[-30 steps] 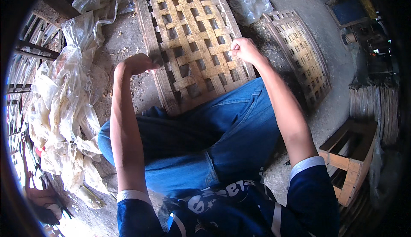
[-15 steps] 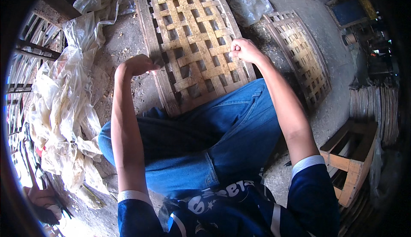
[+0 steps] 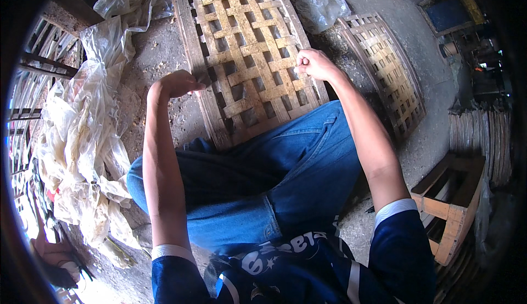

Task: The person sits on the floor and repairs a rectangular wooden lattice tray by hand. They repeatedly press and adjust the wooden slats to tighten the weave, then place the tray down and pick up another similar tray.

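Observation:
A woven bamboo rack (image 3: 247, 79) in a wooden frame slants away from my lap, its near end by my crossed legs. Its strips are yellowish and stained, with square gaps between them. At its left rail is my left hand (image 3: 180, 83), fingers curled closed on the frame's edge and partly hidden by the back of the hand. Over the right rail, slightly farther off, my right hand (image 3: 313, 65) is closed with its fingers bent inward at the edge. Neither hand shows any other thing in it.
Crumpled clear plastic sheeting (image 3: 82, 134) is heaped along the left, with another plastic piece (image 3: 320, 5) beyond the rack. A second woven rack (image 3: 387, 68) lies to the right. Farther right are a small wooden stool (image 3: 454, 205) and a stack of thin sheets (image 3: 480, 142).

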Available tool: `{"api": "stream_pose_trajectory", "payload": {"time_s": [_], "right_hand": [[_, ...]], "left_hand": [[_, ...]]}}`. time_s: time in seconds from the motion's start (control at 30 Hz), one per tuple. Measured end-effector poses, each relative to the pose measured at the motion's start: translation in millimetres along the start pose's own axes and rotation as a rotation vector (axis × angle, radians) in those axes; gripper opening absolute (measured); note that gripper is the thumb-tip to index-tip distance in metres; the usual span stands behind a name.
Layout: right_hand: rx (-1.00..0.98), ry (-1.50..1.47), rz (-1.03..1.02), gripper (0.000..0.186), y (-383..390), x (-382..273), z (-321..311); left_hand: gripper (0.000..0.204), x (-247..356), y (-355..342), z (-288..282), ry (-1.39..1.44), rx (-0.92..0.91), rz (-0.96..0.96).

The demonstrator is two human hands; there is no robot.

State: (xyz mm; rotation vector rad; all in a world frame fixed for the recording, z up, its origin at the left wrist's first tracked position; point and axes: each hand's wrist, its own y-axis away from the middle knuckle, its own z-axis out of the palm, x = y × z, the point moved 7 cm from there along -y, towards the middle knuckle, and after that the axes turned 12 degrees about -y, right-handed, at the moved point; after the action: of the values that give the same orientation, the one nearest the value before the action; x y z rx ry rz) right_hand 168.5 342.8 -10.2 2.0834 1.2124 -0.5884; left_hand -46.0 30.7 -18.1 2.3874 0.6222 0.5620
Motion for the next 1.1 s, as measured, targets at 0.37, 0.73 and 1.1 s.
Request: {"api": "stream_pose_trajectory", "payload": {"time_s": [0.37,0.73,1.1], "right_hand": [[0.093,-0.088,-0.141,0.012,4,9,-3],[0.632,-0.625,0.359,0.013,35,100,-82],[0.139,0.063,-0.093,0.024,16,-23,-5]], "left_hand": [[0.055,5,-1,-3,-0.049,0.013,0.055],[0.053,4,-3,-1,-0.037,0.000,0.056],[0.060,-5,-4,3,-0.037,0.000,0.056]]}}
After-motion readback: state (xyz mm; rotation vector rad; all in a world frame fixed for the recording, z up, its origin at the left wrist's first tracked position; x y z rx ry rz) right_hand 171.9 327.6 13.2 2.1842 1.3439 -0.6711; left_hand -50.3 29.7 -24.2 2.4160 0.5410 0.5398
